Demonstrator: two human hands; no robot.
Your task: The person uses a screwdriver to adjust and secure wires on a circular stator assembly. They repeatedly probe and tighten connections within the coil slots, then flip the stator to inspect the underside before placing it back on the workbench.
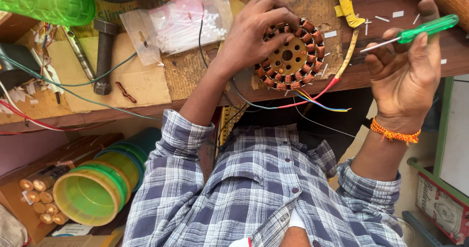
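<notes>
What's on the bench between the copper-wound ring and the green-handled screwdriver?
In the head view, a yellow strip and small white scraps lie between the ring and screwdriver.

You are in a small electrical repair workshop. A worn wooden bench (146, 88) runs across the top of the frame, strewn with loose wires (73, 88), a heavy steel bolt (104, 56) and a bag of plastic sleeves (181, 22). At centre lies a copper-wound motor stator (290, 56); wire bobbins (41, 203) sit lower left.
</notes>
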